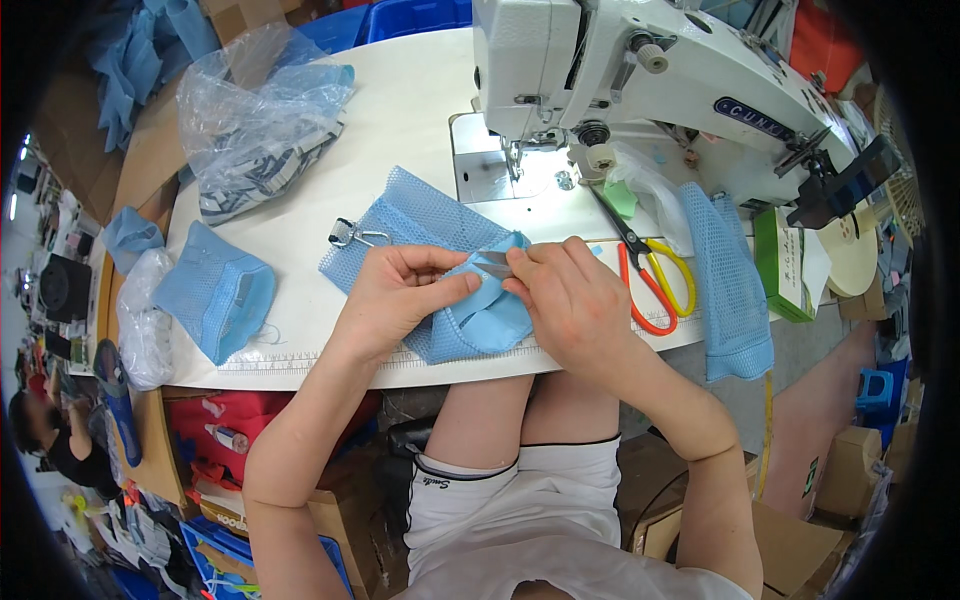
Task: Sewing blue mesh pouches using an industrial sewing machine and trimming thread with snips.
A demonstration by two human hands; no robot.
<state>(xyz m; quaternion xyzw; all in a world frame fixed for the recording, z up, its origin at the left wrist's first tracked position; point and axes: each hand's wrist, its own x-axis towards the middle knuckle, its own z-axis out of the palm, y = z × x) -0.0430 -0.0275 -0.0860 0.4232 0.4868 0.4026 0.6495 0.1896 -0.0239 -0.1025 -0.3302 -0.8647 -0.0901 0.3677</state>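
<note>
A light-blue mesh bag (405, 215) with a plain blue fabric band lies at the table's front, a silver metal clip (352, 234) at its left corner. My left hand (405, 295) is closed, pinching the band between thumb and fingers. Closed too, my right hand (570, 300) grips a small silver tool (493, 264) with narrow blades, its tip against the band beside my left fingertips. My right fingers hide the tool's other end, so its exact kind does not show.
A white sewing machine (640, 75) stands behind my hands. To the right lie scissors (640, 262) with red and yellow handles and another blue mesh piece (728, 285). More blue mesh (215, 290) and a clear plastic bag (250, 120) are on the left. A ruler strip (300, 367) edges the table.
</note>
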